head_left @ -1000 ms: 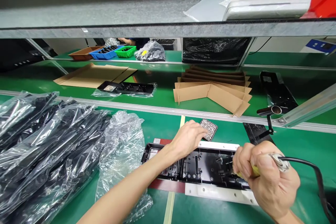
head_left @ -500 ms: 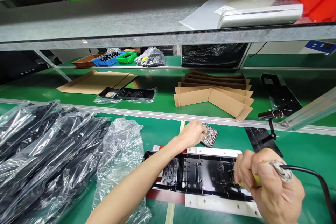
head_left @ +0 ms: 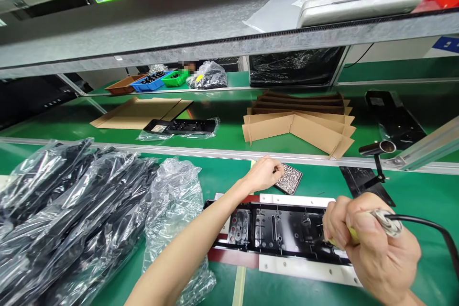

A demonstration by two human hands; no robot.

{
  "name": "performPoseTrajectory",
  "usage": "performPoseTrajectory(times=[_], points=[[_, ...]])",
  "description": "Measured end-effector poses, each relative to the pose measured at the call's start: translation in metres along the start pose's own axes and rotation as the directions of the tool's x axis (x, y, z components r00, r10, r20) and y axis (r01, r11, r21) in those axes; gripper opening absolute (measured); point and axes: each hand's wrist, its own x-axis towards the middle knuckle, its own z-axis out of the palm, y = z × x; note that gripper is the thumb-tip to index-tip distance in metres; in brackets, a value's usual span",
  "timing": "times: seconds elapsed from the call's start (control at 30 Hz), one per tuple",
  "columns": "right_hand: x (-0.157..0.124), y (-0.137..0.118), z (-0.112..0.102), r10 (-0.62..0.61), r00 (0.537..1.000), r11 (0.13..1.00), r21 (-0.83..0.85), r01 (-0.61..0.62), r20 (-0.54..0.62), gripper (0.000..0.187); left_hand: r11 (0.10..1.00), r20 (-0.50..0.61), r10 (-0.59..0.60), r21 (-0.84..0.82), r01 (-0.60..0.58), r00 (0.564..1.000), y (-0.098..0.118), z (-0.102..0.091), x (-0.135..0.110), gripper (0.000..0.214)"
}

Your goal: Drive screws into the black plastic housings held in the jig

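Observation:
At the left edge of a small dark tray (head_left: 291,180) filled with tiny shiny metal pieces is my left hand (head_left: 264,173). Its fingers are curled into a pinch, and whatever lies between them is too small to tell. My right hand (head_left: 373,244) is wrapped round a corded tool (head_left: 353,235) with a yellow handle; its kind is mostly hidden by my fingers. The tool points left, over the right part of a long black plastic housing (head_left: 292,224). This housing lies open side up between white strips (head_left: 308,269) on a reddish-brown base (head_left: 233,257).
Bagged black parts (head_left: 79,220) and crumpled clear plastic (head_left: 175,191) lie to the left. Behind the metal rail are cardboard dividers (head_left: 268,130), flat cardboard (head_left: 139,112) and a wrapped black part (head_left: 181,127). A small metal tube on a stand (head_left: 377,148) stands right. A shelf (head_left: 201,43) crosses above.
My left fingers have drawn slightly left across the tray's edge. My right hand keeps its place over the housing with the tool. The whole view has shifted and tilted a little.

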Motion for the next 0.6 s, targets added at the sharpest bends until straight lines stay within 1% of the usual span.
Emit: performPoseTrajectory(times=[0.07,0.17,0.37,0.6], points=[[0.001,0.000,0.002,-0.007,1.000,1.000,-0.013,0.007,0.009,0.033,1.000,0.000,-0.025,-0.017,0.025,1.000,-0.005,0.000,-0.005,0.020],[0.001,0.001,0.003,-0.003,1.000,1.000,-0.028,0.003,0.015,0.035,0.999,0.002,-0.033,-0.004,0.033,0.999,-0.010,0.006,-0.008,0.019],[-0.001,0.004,0.002,-0.007,1.000,1.000,-0.029,0.008,0.012,0.035,0.997,0.029,0.032,0.067,-0.033,0.999,-0.005,0.019,0.000,0.021],[-0.001,0.002,0.001,0.001,1.000,1.000,-0.022,-0.001,0.012,0.034,0.986,0.046,0.092,0.135,-0.098,0.995,0.000,0.021,0.007,0.018]])
